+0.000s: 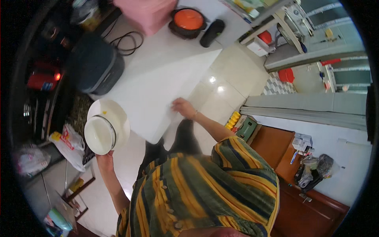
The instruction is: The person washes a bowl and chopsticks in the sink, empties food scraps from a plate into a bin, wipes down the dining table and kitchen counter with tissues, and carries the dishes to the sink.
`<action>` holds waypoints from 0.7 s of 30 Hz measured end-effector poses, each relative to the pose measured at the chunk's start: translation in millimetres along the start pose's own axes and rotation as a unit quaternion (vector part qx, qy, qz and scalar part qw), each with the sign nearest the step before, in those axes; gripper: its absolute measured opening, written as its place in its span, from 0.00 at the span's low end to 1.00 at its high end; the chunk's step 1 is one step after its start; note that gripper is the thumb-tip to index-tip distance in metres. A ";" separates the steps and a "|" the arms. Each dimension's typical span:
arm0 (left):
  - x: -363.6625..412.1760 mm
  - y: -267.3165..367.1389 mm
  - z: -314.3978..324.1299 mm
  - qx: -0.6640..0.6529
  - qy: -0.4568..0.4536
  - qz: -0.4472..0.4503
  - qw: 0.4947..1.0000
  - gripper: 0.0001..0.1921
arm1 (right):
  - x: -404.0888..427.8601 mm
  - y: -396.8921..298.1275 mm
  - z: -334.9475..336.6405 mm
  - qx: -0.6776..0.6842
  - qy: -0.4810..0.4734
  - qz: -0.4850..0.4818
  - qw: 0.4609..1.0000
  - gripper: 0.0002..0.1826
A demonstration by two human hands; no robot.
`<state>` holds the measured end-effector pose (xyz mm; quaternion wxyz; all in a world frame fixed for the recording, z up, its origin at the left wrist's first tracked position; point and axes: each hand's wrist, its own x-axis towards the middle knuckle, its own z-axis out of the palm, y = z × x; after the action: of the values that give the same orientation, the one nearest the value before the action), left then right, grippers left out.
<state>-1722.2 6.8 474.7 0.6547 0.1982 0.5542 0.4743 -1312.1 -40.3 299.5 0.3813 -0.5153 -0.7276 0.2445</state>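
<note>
On the left, my left hand (108,160) grips a stack of white dishes from below, its fingers mostly hidden underneath. The stack is a larger white dish (121,118) with smaller bowls (99,134) nested on it; one shows a dark rim. A small yellow scrap (104,112) lies in the larger dish. My right hand (184,107) is over the right edge of a white tabletop (160,80). Nothing shows in its loosely bent, slightly apart fingers. Whether it touches the tabletop I cannot tell.
A dark appliance (100,65) and a coiled black cable (127,43) are left on the tabletop. At its far end are a pink container (148,13), an orange-lidded pot (188,19) and a black bottle (212,32). A plastic bag (69,145) lies near the dishes.
</note>
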 end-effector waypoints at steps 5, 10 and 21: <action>-5.4 -45.2 68.5 -0.025 -0.036 -0.005 0.999 0.23 | 25.8 74.3 -74.9 -0.065 0.199 0.098 0.973 0.06; 3.0 -88.7 142.2 -0.050 -0.079 -0.045 0.995 0.24 | 41.5 127.0 -105.1 -0.103 0.306 0.209 0.923 0.08; -0.5 -145.1 371.5 0.155 -0.217 -0.076 0.961 0.28 | -15.1 156.6 -154.1 -0.101 0.207 0.315 0.921 0.01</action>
<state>-1324.5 36.8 475.1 0.7546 0.3528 0.4788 0.2772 -1096.9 -5.4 268.5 0.3727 -0.7926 -0.4537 0.1644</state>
